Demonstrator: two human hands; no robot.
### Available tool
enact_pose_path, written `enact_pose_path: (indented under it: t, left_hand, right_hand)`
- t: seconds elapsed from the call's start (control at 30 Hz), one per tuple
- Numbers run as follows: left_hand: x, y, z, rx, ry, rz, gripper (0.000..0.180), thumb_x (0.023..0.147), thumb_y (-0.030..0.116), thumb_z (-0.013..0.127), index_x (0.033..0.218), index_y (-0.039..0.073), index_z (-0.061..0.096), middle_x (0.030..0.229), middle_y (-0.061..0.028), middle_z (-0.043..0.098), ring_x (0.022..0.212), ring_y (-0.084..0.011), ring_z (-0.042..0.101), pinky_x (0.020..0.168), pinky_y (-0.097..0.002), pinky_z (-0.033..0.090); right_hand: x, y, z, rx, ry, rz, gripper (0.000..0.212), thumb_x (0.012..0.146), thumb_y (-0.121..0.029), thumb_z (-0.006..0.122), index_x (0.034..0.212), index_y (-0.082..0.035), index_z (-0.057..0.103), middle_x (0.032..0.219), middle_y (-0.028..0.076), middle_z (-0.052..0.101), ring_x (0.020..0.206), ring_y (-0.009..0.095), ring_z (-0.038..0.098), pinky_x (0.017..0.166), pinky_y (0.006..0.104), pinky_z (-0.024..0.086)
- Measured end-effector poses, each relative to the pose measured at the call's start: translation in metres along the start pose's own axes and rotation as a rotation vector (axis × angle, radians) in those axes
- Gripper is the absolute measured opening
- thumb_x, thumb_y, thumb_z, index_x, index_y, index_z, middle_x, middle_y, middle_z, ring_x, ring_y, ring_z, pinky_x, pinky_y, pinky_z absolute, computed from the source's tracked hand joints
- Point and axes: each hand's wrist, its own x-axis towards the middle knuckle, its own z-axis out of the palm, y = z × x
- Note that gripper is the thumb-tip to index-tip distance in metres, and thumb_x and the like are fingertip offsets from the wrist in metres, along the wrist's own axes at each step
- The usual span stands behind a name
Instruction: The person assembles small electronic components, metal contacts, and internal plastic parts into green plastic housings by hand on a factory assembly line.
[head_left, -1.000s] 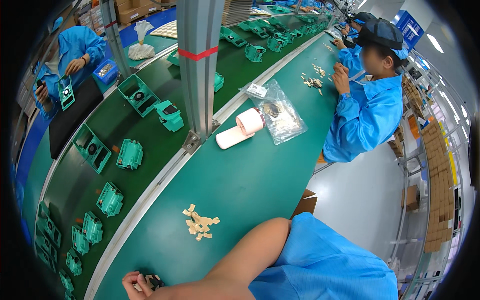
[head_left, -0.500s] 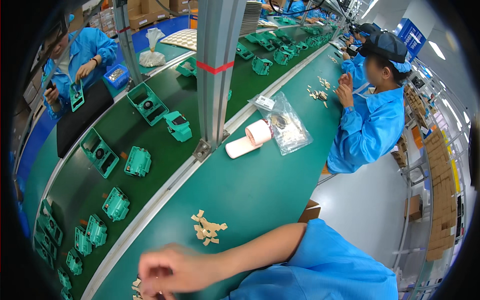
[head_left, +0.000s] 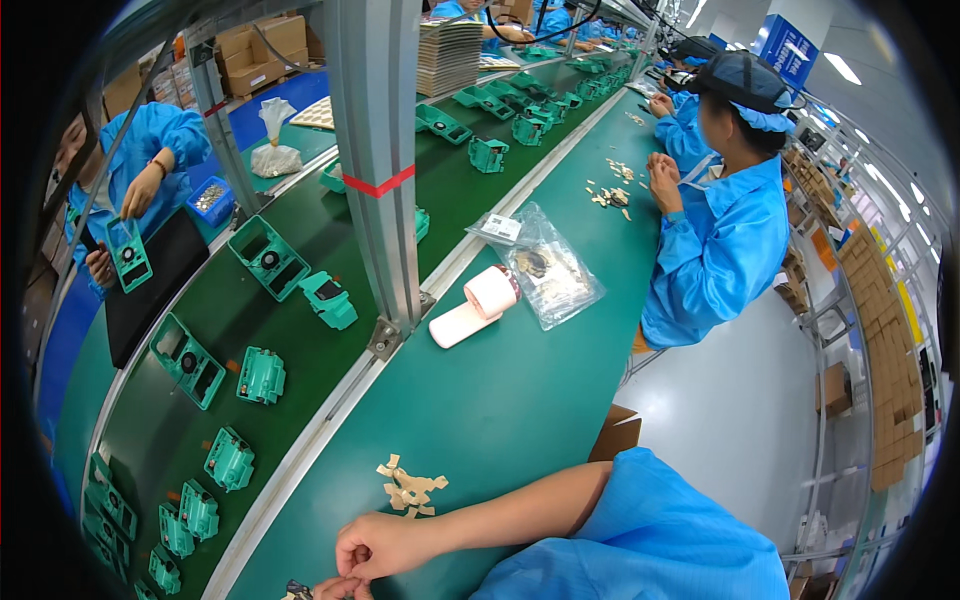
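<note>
My right hand (head_left: 388,545) is at the lower edge, thumb and fingertips pinched together. Whatever lies in the pinch is too small or hidden to make out. Just below it, only the fingers of my left hand (head_left: 345,588) show, bent close and meeting the right fingertips; the rest is cut off by the frame. A small dark piece with pale bits (head_left: 298,590) sits beside the left fingers, partly out of view. Above my right wrist, a loose pile of cream-coloured flat scraps (head_left: 408,490) lies on the green table (head_left: 480,420).
A pink handheld device (head_left: 475,308) and a clear plastic bag (head_left: 548,265) of small parts lie farther up the table. Beyond a metal rail and a post (head_left: 375,150), the belt carries several green housings (head_left: 230,458). Co-workers (head_left: 715,220) sit at right and across the belt.
My right hand has gone from a blurred, loosely curled shape farther left to a pinch at my left fingers, which have come into view. The whole view has shifted slightly.
</note>
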Motion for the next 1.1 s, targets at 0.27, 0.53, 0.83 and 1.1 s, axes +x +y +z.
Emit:
enact_pose_path:
  t: [0.27,0.53,0.83,1.1]
  left_hand:
    - [-0.01,-0.007,0.01,-0.545,0.093,-0.166,0.02,0.082,-0.002,0.07,0.1,-0.001,0.059,0.087,-0.0086,0.062,0.077,-0.014,0.059,0.068,-0.0245,0.049]
    - [-0.009,-0.02,0.003,-0.414,-0.11,-0.378,0.013,0.09,0.004,0.063,0.101,0.0,0.058,0.089,-0.0076,0.064,0.078,-0.012,0.06,0.072,-0.0225,0.048]
    - [-0.004,-0.025,0.011,-0.471,-0.063,-0.415,0.01,0.095,0.007,0.055,0.1,0.0,0.059,0.087,-0.0058,0.063,0.075,-0.0106,0.057,0.072,-0.0232,0.047]
    - [-0.003,-0.005,0.011,-0.17,-0.11,-0.274,0.015,0.094,0.007,0.056,0.105,-0.003,0.059,0.098,-0.0119,0.061,0.087,-0.0167,0.057,0.08,-0.0272,0.047]
  right_hand:
    - [0.001,-0.002,-0.005,-0.015,-0.016,-0.063,0.002,0.085,-0.001,0.059,0.087,0.0,0.059,0.081,0.008,0.065,0.074,0.015,0.065,0.065,0.0276,0.05]
    - [-0.004,0.001,-0.003,-0.072,0.099,-0.21,0.007,0.079,0.0,0.062,0.084,-0.001,0.057,0.071,0.009,0.064,0.063,0.018,0.061,0.058,0.0308,0.047]
    - [-0.008,0.008,0.006,-0.899,0.414,-0.781,0.011,0.084,-0.021,0.059,0.085,-0.011,0.062,0.079,0.004,0.054,0.068,0.022,0.056,0.057,0.0347,0.046]
    - [-0.012,0.01,0.007,-1.026,0.458,-0.778,0.018,0.08,-0.024,0.06,0.071,-0.01,0.056,0.073,0.004,0.05,0.065,0.021,0.055,0.054,0.0337,0.045]
